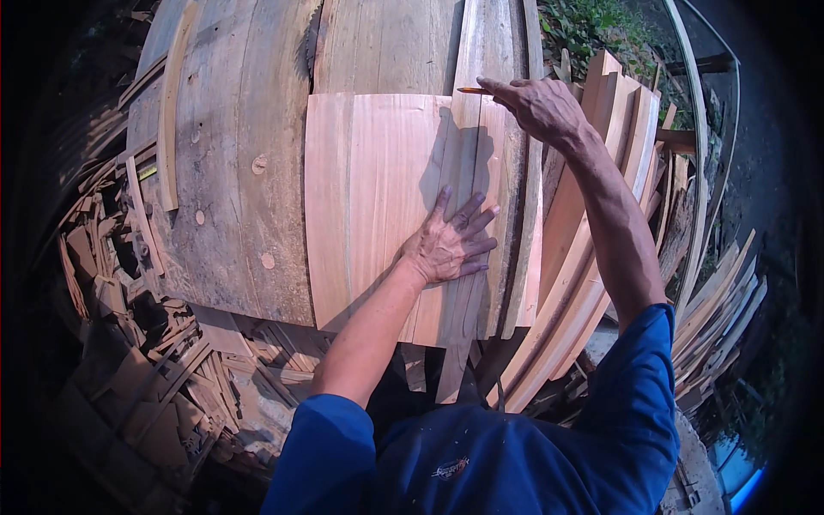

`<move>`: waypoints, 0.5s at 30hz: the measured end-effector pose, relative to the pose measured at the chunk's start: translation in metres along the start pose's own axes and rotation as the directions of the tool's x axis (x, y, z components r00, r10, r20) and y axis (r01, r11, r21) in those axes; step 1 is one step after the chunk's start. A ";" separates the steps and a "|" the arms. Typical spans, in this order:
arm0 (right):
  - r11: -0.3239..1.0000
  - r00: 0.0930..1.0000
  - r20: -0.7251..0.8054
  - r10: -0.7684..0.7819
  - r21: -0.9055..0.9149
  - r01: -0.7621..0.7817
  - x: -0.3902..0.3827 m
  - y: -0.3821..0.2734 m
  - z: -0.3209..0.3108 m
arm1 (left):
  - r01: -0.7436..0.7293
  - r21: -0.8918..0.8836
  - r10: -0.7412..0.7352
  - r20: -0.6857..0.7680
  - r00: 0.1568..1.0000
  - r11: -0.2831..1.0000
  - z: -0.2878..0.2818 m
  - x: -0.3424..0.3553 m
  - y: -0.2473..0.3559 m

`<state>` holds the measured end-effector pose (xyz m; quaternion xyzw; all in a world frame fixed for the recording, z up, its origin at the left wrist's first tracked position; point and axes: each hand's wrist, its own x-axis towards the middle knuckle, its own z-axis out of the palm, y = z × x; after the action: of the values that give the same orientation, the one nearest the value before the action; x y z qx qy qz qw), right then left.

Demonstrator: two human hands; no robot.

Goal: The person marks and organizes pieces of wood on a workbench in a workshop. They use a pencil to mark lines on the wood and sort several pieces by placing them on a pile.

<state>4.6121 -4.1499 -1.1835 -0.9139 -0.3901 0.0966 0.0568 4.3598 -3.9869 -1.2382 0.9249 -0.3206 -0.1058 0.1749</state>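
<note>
A pale pinkish wooden panel (378, 189) lies on the weathered plank workbench (232, 103). Along the panel's right part runs a long narrow wooden strip (468, 51), which sticks out past its far and near edges. My left hand (451, 240) rests flat over the strip and the panel, fingers spread. Near the panel's far edge, my right hand (541, 107) pinches a pencil (472, 90), its tip pointing left over the strip. A dark shadow falls across the panel between the two hands.
Stacked long boards (584, 249) stand along the bench's right side, with green plants (592, 30) beyond. Scrap wood (163, 378) is heaped at the lower left. A thin wooden batten (176, 112) lies on the bench's left. More thin offcuts (717, 318) are piled far right.
</note>
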 end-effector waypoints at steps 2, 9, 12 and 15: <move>0.999 1.000 0.009 -0.020 -0.047 0.020 0.005 -0.005 -0.004 | 0.001 0.001 -0.001 -0.002 1.000 1.000 0.000 0.001 0.000; 0.989 0.993 -0.031 -0.112 -0.101 0.108 0.015 -0.002 0.009 | -0.005 0.005 0.005 0.013 1.000 1.000 -0.002 0.002 0.000; 0.982 0.994 -0.002 -0.106 -0.156 0.104 0.017 -0.008 0.003 | -0.015 0.056 0.013 0.040 0.999 0.998 0.000 0.000 0.000; 0.976 0.996 0.020 -0.091 -0.198 0.093 0.013 -0.009 -0.006 | -0.001 -0.008 0.001 0.003 1.000 1.000 0.000 -0.002 0.001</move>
<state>4.6158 -4.1347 -1.1775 -0.8954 -0.4401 0.0593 -0.0322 4.3580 -3.9866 -1.2380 0.9239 -0.3209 -0.1084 0.1780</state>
